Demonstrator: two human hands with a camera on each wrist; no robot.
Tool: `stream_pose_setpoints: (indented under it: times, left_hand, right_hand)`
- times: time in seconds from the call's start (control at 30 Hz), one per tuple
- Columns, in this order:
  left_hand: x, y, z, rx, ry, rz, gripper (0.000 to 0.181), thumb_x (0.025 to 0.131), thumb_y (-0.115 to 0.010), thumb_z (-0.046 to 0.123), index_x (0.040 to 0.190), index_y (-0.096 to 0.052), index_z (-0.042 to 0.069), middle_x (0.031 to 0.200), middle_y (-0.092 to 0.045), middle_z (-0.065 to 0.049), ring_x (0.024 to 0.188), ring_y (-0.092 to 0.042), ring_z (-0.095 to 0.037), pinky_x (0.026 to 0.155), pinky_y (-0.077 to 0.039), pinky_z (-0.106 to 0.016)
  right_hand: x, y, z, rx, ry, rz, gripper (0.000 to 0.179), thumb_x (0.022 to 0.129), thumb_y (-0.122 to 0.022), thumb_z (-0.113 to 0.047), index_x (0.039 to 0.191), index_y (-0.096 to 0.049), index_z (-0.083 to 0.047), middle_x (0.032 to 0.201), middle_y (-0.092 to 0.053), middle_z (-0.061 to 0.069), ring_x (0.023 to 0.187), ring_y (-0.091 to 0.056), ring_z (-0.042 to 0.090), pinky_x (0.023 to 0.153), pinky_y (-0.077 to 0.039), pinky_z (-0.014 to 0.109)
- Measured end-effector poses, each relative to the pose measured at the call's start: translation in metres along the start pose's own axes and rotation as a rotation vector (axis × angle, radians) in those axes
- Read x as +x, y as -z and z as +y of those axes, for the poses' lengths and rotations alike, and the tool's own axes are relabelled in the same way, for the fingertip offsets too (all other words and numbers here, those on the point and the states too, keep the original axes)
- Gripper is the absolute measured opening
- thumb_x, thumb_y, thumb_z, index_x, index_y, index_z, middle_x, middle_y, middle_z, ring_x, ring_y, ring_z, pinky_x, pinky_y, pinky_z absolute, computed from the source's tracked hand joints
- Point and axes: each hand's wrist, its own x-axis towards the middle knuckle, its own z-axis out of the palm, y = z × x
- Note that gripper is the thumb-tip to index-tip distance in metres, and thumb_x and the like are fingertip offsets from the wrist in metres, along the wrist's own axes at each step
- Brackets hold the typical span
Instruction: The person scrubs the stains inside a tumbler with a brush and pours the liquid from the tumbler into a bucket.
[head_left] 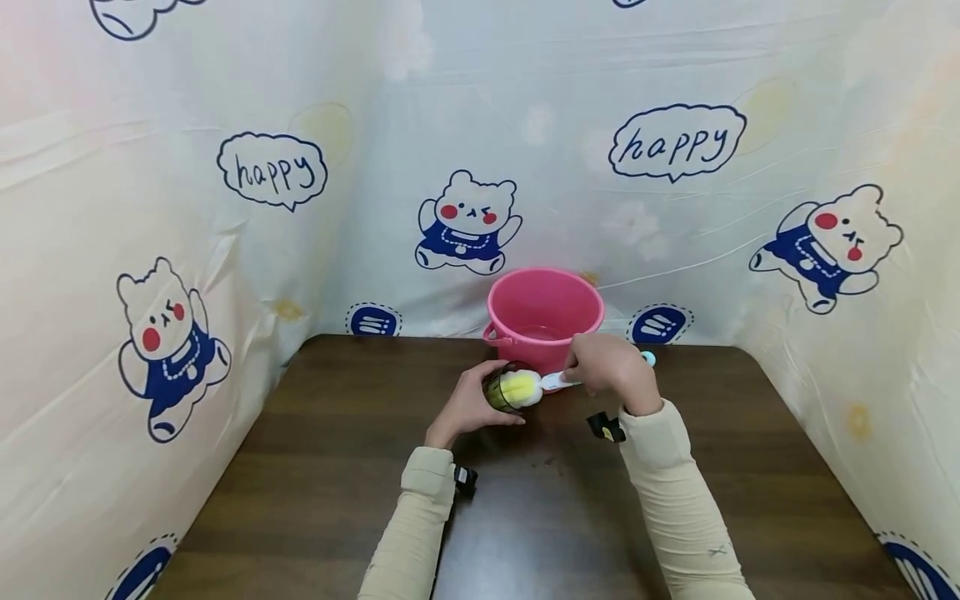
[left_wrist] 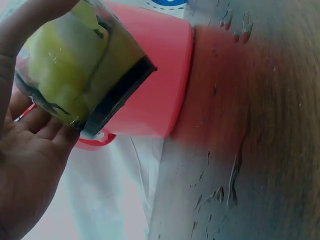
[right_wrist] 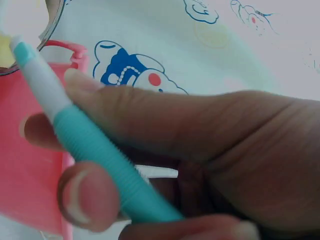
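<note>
Tilted on its side, a dark see-through glass (left_wrist: 120,95) is gripped by my left hand (head_left: 478,402), its mouth turned to the right. Inside it sits the yellow and white sponge head of a bottle brush (head_left: 520,388), partly sticking out of the mouth. My right hand (head_left: 609,368) holds the brush by its white and teal ribbed handle (right_wrist: 100,150), thumb and fingers curled round it. In the right wrist view the sponge and the glass rim show only at the top left corner. Both hands are just in front of a pink bucket (head_left: 545,304), above the table.
The bucket stands at the back of the dark wooden table (head_left: 337,500), its handle hanging on the left side. Drops and streaks of water (left_wrist: 234,175) lie on the tabletop. A printed cloth (head_left: 555,100) hangs round the back and sides.
</note>
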Motion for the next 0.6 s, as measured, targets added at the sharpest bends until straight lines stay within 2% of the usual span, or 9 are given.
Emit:
stream_pose_setpoints:
  times: [0.07,0.17,0.33,0.6]
  left_hand:
    - [-0.0013,-0.0005,0.0012,-0.005,0.008,0.008,0.09,0.062,-0.1,0.019,0.14,-0.057,0.012,0.137,-0.062,-0.002,0.122,-0.057,-0.021,0.106,-0.05,-0.045]
    - [-0.0043,-0.0014,0.0023,-0.013,0.017,0.017,0.088,0.061,-0.1,0.016,0.139,-0.059,0.012,0.135,-0.063,-0.002,0.121,-0.058,-0.021,0.105,-0.051,-0.046]
    - [-0.0045,-0.0052,0.0014,0.004,-0.009,-0.011,0.089,0.061,-0.101,0.023,0.139,-0.058,0.014,0.135,-0.063,0.001,0.122,-0.058,-0.018,0.105,-0.05,-0.043]
    - [-0.0005,-0.0075,0.0013,-0.003,-0.027,0.003,0.089,0.06,-0.101,0.024,0.137,-0.059,0.016,0.135,-0.063,0.002,0.122,-0.057,-0.017,0.106,-0.05,-0.043]
  right_hand:
    - [0.0,-0.0023,0.0004,0.0,-0.031,-0.007,0.052,0.097,-0.069,-0.016,0.051,-0.045,-0.017,0.048,-0.042,-0.003,0.045,-0.044,0.012,0.047,-0.03,0.023]
    - [-0.0016,-0.0061,0.0004,0.015,-0.041,-0.022,0.051,0.096,-0.071,-0.017,0.053,-0.044,-0.017,0.049,-0.041,-0.003,0.045,-0.044,0.012,0.047,-0.032,0.023]
    - [-0.0064,-0.0061,-0.003,0.04,-0.014,-0.031,0.054,0.095,-0.072,-0.015,0.052,-0.04,-0.018,0.049,-0.036,-0.004,0.044,-0.042,0.012,0.046,-0.029,0.023]
    - [-0.0059,-0.0046,-0.0041,-0.058,-0.073,0.019,0.042,0.096,-0.072,-0.02,0.056,-0.059,-0.014,0.049,-0.05,-0.001,0.044,-0.05,0.014,0.045,-0.039,0.023]
